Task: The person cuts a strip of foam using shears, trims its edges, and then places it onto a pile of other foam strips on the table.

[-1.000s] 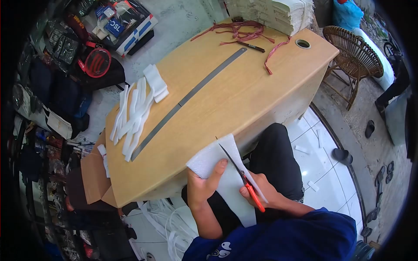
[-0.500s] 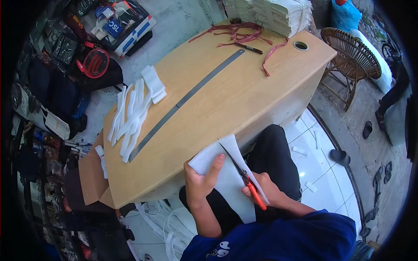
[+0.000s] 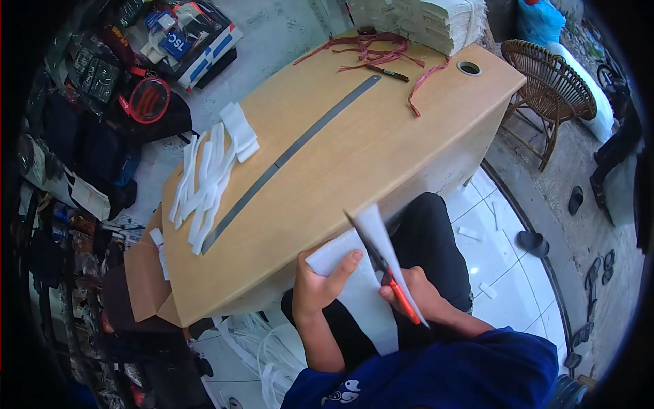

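My left hand (image 3: 319, 285) pinches a white sheet of soft-looking material (image 3: 364, 303), its thumb pressed on top. The sheet hangs down over my lap. In my right hand (image 3: 424, 294) are red-handled scissors (image 3: 403, 297), their dark blades pointing up and away from me along the sheet's right side. A narrow white strip (image 3: 376, 230) stands up beside the blades, apart from the sheet at its upper end. Its lower part runs past my right hand, and whether it still joins the sheet is hidden.
On the wooden table (image 3: 327, 184) lie a long metal ruler (image 3: 293, 153), white strips (image 3: 211, 177), red raffia (image 3: 371, 51), a marker (image 3: 388, 73) and a tape roll (image 3: 469, 68). A cardboard box (image 3: 144, 283) stands left, a wicker chair (image 3: 548, 82) right. Scraps (image 3: 470, 233) litter the floor.
The narrow strip has come away from the sheet's right edge at the top, leaving a gap. The left hand and sheet have shifted slightly right and the scissors have moved a little.
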A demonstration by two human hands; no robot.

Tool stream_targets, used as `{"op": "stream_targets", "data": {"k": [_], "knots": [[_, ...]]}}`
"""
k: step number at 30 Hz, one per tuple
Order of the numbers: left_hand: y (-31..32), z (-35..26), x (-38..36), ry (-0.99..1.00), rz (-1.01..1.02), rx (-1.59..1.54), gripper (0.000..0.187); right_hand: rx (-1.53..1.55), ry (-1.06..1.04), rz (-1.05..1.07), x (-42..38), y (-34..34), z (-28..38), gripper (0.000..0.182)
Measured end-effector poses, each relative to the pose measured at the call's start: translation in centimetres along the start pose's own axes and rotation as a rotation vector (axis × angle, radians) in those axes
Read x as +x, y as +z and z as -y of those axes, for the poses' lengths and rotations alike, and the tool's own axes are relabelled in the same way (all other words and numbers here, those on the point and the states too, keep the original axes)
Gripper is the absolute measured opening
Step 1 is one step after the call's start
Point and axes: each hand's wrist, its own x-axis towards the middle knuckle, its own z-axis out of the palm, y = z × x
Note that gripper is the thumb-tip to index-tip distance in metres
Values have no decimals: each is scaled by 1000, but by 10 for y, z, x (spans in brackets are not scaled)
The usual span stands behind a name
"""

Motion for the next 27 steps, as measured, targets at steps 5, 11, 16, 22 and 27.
{"op": "stream_targets", "data": {"k": [5,11,16,22,27], "knots": [[12,13,2,-16,-156,-111,17,306,152,-156,-3,-6,-11,39],[5,25,14,-103,-402,-312,23,470,80,-103,-1,-16,-16,50],[-4,30,21,-122,-446,-385,31,498,28,-29,1,-15,-17,47],[-13,37,32,-161,-470,-496,34,237,32,31,8,-14,-4,25],[-37,51,48,-206,-542,-507,37,365,170,129,11,-16,-4,25]]}}
